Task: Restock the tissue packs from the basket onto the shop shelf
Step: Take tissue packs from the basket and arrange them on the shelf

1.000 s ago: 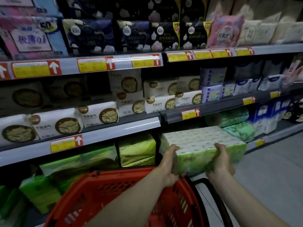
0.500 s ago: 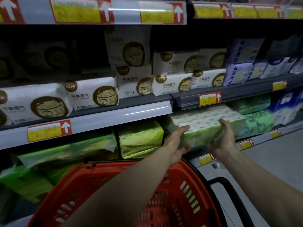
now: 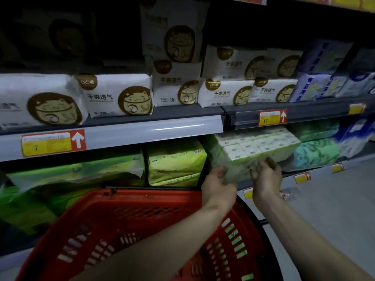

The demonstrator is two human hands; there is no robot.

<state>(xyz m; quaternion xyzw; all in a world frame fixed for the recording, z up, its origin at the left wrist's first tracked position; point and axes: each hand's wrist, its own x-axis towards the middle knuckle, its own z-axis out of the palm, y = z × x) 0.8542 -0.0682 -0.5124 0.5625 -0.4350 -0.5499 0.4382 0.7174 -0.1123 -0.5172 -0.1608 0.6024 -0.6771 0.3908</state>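
Shop aisle: price-tagged shelves [image 3: 121, 136], red basket [image 3: 142, 220].

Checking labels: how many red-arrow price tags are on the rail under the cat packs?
2: left tag; middle tag, above the right hand. A yellow tag farther right is too blurred to tell.

Behind the basket [image 3: 154, 196], the tissue pack [image 3: 257, 147] lies on the lower shelf [image 3: 320, 170], seemingly just beside another pack [image 3: 176, 163].

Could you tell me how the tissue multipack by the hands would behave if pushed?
The tissue multipack is probably light for its bulk, being many small wrapped packs. Its loose film front would likely crumple. Lying broad and flat, it should slide, not tip.
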